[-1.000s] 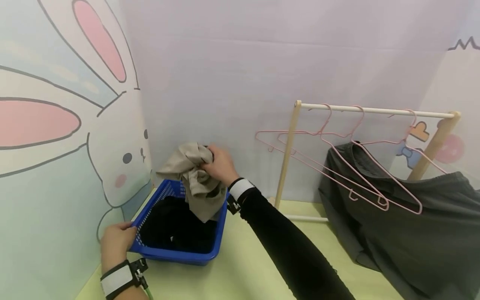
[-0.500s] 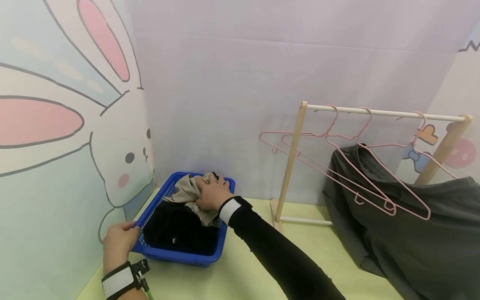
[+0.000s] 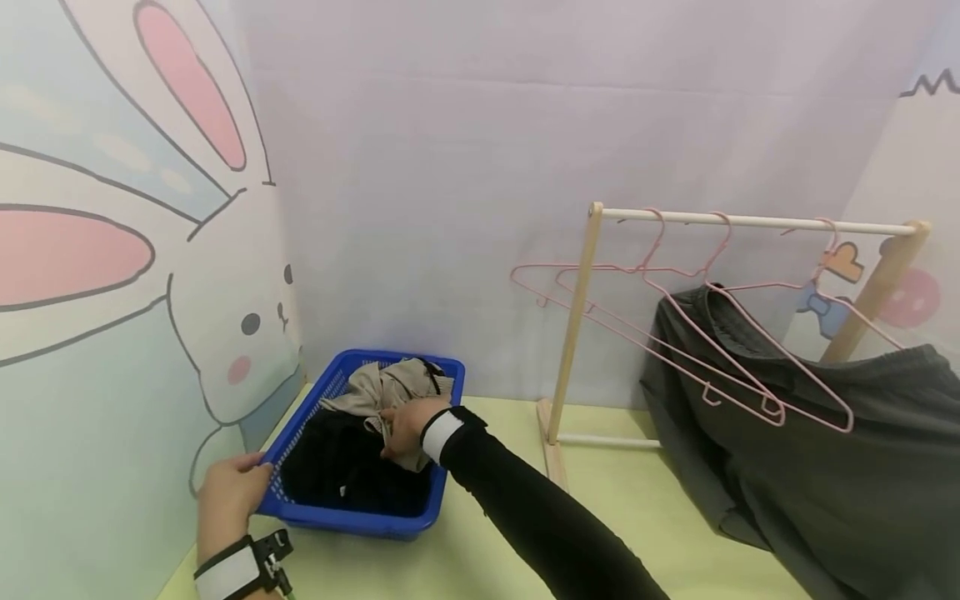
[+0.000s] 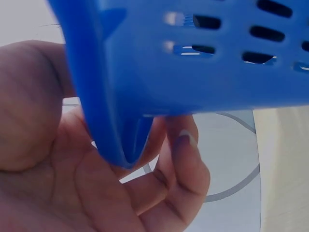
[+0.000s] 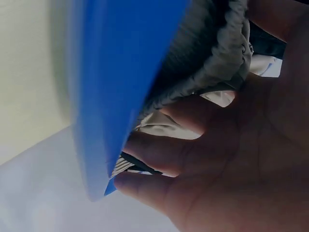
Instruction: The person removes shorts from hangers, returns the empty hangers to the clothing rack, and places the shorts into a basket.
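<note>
In the head view a blue plastic basket (image 3: 356, 522) with slotted sides stands on the pale green tabletop. Black clothing (image 3: 352, 467) fills its near part. A crumpled beige garment (image 3: 371, 385) with a gathered waistband lies at the back, inside the rim. My left hand (image 3: 232, 492) grips the basket's near left corner, thumb and fingers round the rim, as the left wrist view shows. At the basket's right side, my right hand (image 3: 414, 425) touches the beige garment. Its fingers (image 5: 154, 150) look spread and relaxed in the right wrist view; part of them is hidden by cloth.
Right of the basket stands a wooden rack (image 3: 573, 333) with a white rail (image 3: 742, 221). Several pink hangers (image 3: 667, 287) hang from it, and dark grey trousers (image 3: 832, 450) drape at the right. A wall with a rabbit picture (image 3: 240, 333) borders the left.
The right hand has lowered the beige garment from above the basket into it, then shifted slightly down and left, its hold loosening. The left hand keeps its grip on the rim.
</note>
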### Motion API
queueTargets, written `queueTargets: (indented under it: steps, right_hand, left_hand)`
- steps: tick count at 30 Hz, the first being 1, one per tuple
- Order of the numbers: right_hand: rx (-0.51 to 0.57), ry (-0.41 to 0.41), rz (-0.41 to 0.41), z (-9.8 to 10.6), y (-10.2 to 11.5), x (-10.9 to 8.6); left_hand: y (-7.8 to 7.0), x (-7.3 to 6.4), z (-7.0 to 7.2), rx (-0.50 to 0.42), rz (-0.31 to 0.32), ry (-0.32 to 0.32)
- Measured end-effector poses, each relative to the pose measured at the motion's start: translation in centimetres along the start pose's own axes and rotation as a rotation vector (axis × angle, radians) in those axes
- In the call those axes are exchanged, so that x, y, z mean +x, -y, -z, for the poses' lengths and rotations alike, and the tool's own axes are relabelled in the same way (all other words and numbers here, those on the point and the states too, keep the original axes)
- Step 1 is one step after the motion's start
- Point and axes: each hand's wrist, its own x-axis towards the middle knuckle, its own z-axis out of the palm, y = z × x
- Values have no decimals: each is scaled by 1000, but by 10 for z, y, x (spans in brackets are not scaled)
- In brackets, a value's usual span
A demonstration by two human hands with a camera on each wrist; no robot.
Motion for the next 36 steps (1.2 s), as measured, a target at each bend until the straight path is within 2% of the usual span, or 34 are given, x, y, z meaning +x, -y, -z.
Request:
queueTargets:
  steps: [4, 14, 20, 25, 27, 30, 33, 36]
  right_hand:
    - [-49, -2, -13, -3, 3, 3]
    - [15, -67, -20, 2, -3, -8]
    - [66, -144, 41, 18, -10, -23]
    - [98, -237, 84, 28, -21, -43]
    - [99, -281, 98, 29, -31, -56]
    - [124, -344, 115, 30, -50, -78]
    - [161, -419, 139, 27, -72, -100]
    - [211, -473, 147, 16, -95, -121]
  left_hand:
    - [3, 2, 1, 0, -9, -16]
    - [3, 15, 3, 21, -31, 3]
    - [7, 28, 10, 68, -33, -22]
    - [14, 37, 22, 121, -22, 21]
    - [13, 39, 26, 129, -16, 18]
    - [4, 40, 31, 118, -12, -32]
    - [-14, 38, 34, 91, -41, -89]
    - [-37, 33, 33, 63, -114, -124]
